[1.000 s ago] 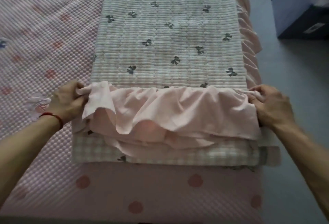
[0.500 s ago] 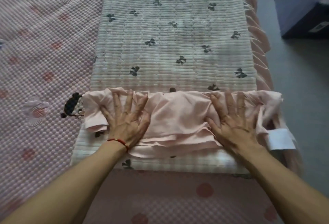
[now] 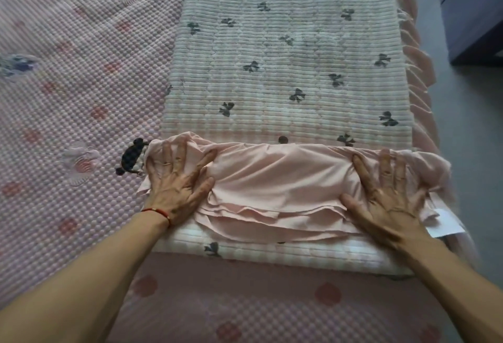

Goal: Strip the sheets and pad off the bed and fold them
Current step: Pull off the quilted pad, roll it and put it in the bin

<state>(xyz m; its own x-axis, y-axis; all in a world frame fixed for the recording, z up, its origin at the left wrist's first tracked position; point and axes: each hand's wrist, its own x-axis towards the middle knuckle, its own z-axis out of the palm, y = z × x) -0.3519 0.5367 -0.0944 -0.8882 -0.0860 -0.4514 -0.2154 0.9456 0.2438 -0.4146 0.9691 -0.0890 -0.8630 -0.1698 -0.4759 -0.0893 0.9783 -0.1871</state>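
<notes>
Pad under both flat hands

Two hands, one quilted pad, one pink ruffle, one red bracelet.

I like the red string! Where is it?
In the head view, the red string circles the left wrist, just below the left hand pressing the pink ruffle.

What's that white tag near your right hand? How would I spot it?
Start at the quilted pad printed with dark bows, lying along the bed's right edge. Follow its near folded end, under the pink ruffle, to the right hand. Just right of that hand the tag sticks out: plain, flat and white, with no print.
</notes>
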